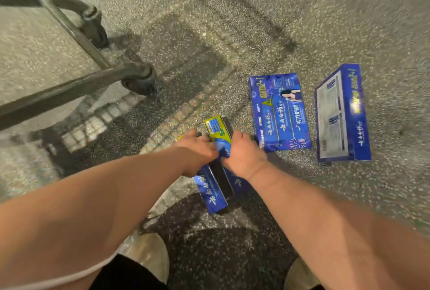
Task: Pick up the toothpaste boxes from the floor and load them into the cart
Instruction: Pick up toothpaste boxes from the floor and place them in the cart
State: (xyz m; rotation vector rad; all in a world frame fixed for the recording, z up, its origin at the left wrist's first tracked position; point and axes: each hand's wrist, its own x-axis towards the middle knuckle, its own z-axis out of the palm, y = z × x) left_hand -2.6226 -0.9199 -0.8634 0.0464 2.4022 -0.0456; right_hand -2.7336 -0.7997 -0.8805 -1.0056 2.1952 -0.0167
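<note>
My left hand [197, 150] and right hand [244, 155] clasp the narrow toothpaste boxes [217, 129], lengthwise away from me, right of the cart [69, 90]; the flat box [279, 112] lies farther right, nearer my right hand.

Bare floor [232, 22] lies ahead, cart wheel [139, 80] at left (blue box [279, 112] close right).

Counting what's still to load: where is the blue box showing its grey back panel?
In the head view the grey-backed box sits on the floor at far right, beside the face-up blue box, a gap between them.
</note>
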